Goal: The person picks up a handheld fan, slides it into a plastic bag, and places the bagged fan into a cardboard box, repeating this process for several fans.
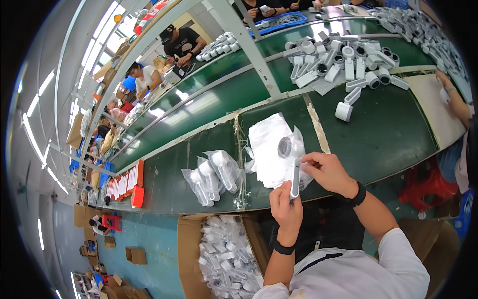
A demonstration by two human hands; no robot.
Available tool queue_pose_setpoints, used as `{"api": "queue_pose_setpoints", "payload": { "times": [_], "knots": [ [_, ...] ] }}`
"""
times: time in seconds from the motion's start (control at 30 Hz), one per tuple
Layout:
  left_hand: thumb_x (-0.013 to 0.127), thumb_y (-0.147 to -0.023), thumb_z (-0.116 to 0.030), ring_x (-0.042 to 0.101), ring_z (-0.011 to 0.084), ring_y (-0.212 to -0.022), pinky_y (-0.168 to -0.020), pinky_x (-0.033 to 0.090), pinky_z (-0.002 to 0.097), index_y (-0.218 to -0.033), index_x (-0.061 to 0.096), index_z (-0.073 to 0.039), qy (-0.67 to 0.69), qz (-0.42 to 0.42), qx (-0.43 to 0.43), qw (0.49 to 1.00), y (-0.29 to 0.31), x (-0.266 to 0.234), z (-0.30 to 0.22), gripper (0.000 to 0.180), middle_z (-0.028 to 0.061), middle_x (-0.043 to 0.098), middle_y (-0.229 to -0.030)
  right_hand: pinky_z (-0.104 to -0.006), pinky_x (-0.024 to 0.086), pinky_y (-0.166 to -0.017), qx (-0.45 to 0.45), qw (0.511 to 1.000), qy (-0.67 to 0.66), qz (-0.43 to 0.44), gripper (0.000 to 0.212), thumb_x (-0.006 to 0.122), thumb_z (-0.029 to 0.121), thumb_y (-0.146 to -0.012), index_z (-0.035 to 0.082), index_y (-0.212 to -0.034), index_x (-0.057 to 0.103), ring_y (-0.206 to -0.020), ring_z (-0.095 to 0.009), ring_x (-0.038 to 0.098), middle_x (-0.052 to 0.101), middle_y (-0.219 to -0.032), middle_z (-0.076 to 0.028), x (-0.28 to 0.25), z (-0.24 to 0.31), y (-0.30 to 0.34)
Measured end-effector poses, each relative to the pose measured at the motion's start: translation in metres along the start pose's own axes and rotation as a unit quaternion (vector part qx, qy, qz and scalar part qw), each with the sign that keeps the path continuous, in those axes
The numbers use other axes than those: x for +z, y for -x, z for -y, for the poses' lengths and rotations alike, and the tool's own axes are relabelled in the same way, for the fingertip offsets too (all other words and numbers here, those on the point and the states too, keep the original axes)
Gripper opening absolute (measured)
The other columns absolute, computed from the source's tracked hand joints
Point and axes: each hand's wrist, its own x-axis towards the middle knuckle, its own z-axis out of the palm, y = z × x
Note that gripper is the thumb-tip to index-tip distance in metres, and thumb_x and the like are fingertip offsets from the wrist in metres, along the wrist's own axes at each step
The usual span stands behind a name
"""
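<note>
My left hand is closed around the lower end of a pale grey handheld device with a long flat handle and a round, ring-like head. The device's head lies inside a clear plastic bag, while its handle sticks out toward me. At the handle's right side, the fingers of my right hand pinch together at the bag's edge. Under the device is a stack of white plastic bags. Several bagged devices lie to the left on the green table.
Beyond the table's raised edge, a heap of unbagged devices spreads at the upper right, with one device nearer me. An open carton below holds many bagged devices. Orange boxes stand far left. A co-worker's arm reaches in from the right.
</note>
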Motion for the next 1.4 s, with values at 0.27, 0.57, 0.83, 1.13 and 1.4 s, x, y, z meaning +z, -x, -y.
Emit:
{"api": "queue_pose_setpoints", "payload": {
  "times": [0.27, 0.57, 0.83, 1.13, 1.4],
  "knots": [
    [0.066, -0.069, 0.014, 0.06, 0.0301, -0.087, -0.076, 0.05, 0.0361, -0.11, 0.065, 0.0, -0.025, 0.015, 0.033, 0.999, 0.001, -0.002, 0.005, 0.043, 0.0135, 0.059, -0.094, -0.0314, 0.049, -0.058, -0.185, 0.953, 0.145, -0.192, 0.008, 0.062, 0.006, -0.088, -0.002, -0.09, 0.063, -0.065, -0.026, 0.065, 0.064, -0.076, -0.016, 0.016, 0.005, 0.0],
    [0.064, -0.066, 0.015, 0.059, 0.0317, -0.089, -0.078, 0.05, 0.0371, -0.109, 0.066, 0.0, -0.023, 0.007, 0.046, 0.999, 0.001, 0.002, 0.003, 0.045, 0.0148, 0.061, -0.099, -0.035, 0.051, -0.067, -0.231, 0.933, 0.205, -0.187, 0.027, 0.069, 0.012, -0.081, 0.007, -0.106, 0.06, -0.086, -0.027, 0.063, 0.062, -0.1, -0.009, 0.005, 0.026, -0.004],
    [0.059, -0.063, 0.011, 0.058, 0.035, -0.093, -0.083, 0.048, 0.0413, -0.11, 0.065, 0.0, -0.015, 0.056, 0.057, 0.997, -0.003, -0.013, 0.008, 0.048, 0.0169, 0.061, -0.103, -0.04, 0.051, -0.062, -0.283, 0.887, 0.358, 0.07, 0.026, 0.059, 0.005, -0.073, 0.008, -0.099, 0.062, -0.077, -0.03, 0.061, 0.057, -0.083, -0.008, -0.01, 0.011, -0.029],
    [0.057, -0.073, 0.004, 0.056, 0.0322, -0.093, -0.08, 0.049, 0.0383, -0.103, 0.059, 0.002, 0.035, 0.011, 0.03, 0.999, 0.004, 0.008, 0.0, 0.03, 0.0143, 0.057, -0.098, -0.0371, 0.051, -0.077, -0.294, 0.891, 0.345, -0.009, 0.026, 0.053, -0.005, -0.088, 0.0, -0.113, 0.06, -0.094, -0.034, 0.064, 0.064, -0.106, -0.018, -0.028, -0.047, -0.034],
    [0.058, -0.067, 0.012, 0.054, 0.0312, -0.093, -0.079, 0.048, 0.0376, -0.104, 0.057, 0.003, 0.066, -0.042, -0.005, 0.997, -0.003, -0.01, 0.006, 0.038, 0.0136, 0.053, -0.097, -0.0431, 0.05, -0.08, -0.478, 0.821, 0.312, 0.004, 0.025, 0.053, -0.002, -0.092, -0.007, -0.116, 0.057, -0.094, -0.039, 0.061, 0.061, -0.109, -0.022, -0.009, -0.059, -0.017]
  ]
}}
